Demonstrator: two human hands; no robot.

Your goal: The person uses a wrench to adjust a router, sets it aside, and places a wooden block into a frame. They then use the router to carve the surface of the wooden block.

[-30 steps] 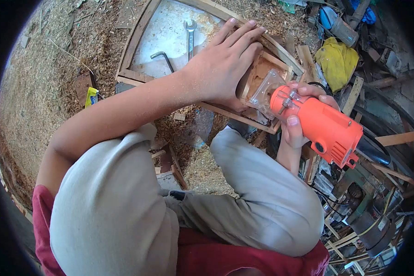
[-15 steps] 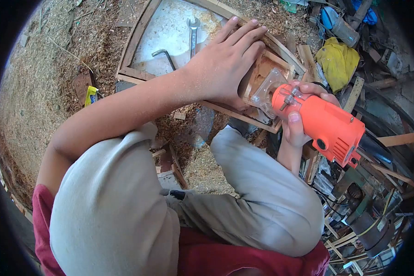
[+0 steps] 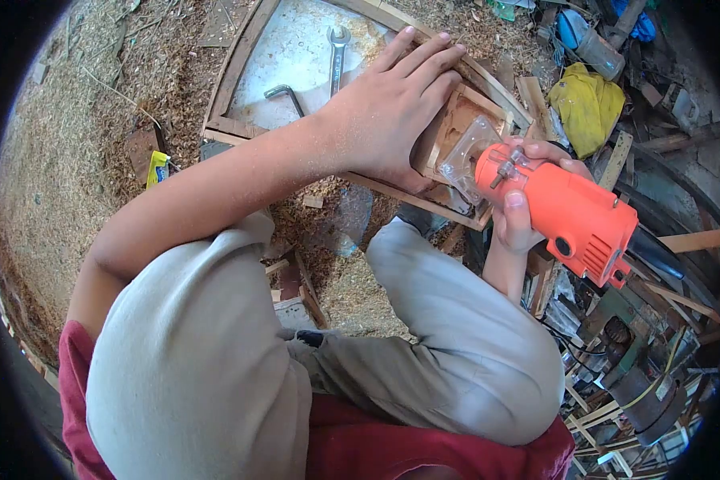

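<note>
My right hand [image 3: 528,204] is wrapped round an orange trim router [image 3: 580,212] with a clear plastic base [image 3: 466,160]. The router is tilted, its base at the edge of a small wooden box-like piece [image 3: 456,120] with a hollowed face. Over the left side of that piece lies my left hand [image 3: 404,100], its fingers stretched out and its thumb spread downward. A larger wooden frame [image 3: 232,76] surrounds a pale, stained board [image 3: 296,48]. The router bit is hidden from view.
An open-end wrench [image 3: 337,64] and a hex key [image 3: 286,96] lie on the pale board. Wood shavings [image 3: 72,208] cover the ground. At right are a yellow cloth [image 3: 587,108], wood strips [image 3: 690,242] and a dusty machine [image 3: 636,376]. A yellow packet [image 3: 158,168] lies at left.
The router and my right hand have shifted very slightly to the right and downward. My left hand stays in place.
</note>
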